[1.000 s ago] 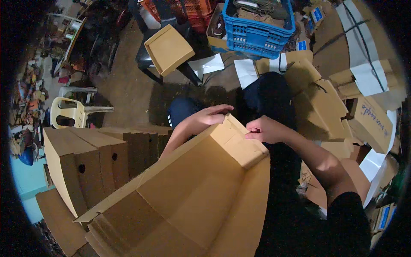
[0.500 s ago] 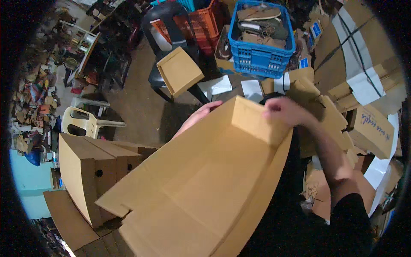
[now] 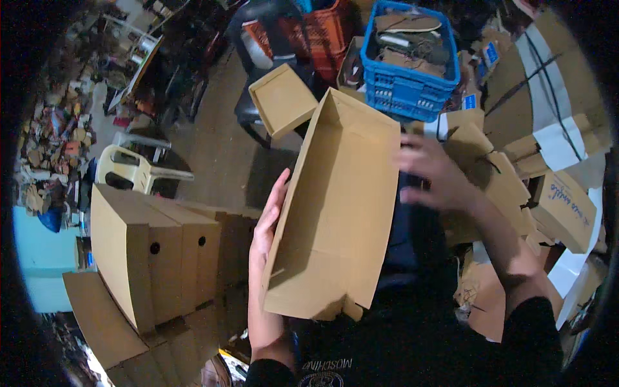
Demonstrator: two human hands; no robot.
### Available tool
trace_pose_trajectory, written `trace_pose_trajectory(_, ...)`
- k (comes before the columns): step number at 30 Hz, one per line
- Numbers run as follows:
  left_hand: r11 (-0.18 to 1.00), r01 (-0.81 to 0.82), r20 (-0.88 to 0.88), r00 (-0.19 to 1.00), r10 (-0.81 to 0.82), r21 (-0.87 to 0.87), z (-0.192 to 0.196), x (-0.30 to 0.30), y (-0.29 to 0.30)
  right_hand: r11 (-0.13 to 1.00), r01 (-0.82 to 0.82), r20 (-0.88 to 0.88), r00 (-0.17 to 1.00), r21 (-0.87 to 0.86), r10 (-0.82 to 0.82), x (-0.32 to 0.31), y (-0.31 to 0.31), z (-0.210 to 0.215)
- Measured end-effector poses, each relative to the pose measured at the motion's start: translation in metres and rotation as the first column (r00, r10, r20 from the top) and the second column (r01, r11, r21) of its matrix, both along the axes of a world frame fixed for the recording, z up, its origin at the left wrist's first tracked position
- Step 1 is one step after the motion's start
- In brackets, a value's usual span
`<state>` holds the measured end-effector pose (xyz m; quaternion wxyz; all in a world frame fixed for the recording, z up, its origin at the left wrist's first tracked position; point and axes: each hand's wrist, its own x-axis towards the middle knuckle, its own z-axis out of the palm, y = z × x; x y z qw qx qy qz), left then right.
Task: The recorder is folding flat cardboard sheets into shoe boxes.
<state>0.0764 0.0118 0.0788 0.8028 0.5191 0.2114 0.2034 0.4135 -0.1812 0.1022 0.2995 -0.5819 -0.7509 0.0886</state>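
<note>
A folded brown cardboard box lies open side up over my lap, its long axis running away from me. My left hand presses flat along the box's left wall and holds it. My right hand hovers just right of the box with fingers spread, blurred, and with nothing in it. The box's near end still has loose flaps at the bottom edge.
A row of finished brown boxes stands at my left. A small cardboard lid rests on a dark chair ahead. A blue crate of shoes sits beyond. Flat cardboard pieces pile at my right. A white plastic chair is farther left.
The box turned from a flat slanted sheet into an upright open tray. My right hand came off its far edge and moved right; my left hand slid down its left side.
</note>
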Motion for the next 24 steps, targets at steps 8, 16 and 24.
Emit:
trace_pose_trajectory(8, 0.997, -0.021, -0.123, 0.992, 0.03, 0.073, -0.036, -0.02, 0.014, 0.981, -0.195, 0.079, 0.977, -0.02, 0.196, -0.097, -0.055, -0.058)
trace_pose_trajectory(16, 0.988, -0.053, -0.271, 0.958, 0.091, 0.145, -0.004, -0.029, -0.001, 0.96, -0.279, 0.03, 0.96, 0.023, 0.278, -0.091, -0.045, -0.048)
trace_pose_trajectory(24, 0.984, -0.175, -0.182, 0.969, 0.168, -0.024, 0.045, -0.043, -0.024, 0.941, -0.338, 0.125, 0.934, 0.009, 0.334, -0.066, -0.014, -0.004)
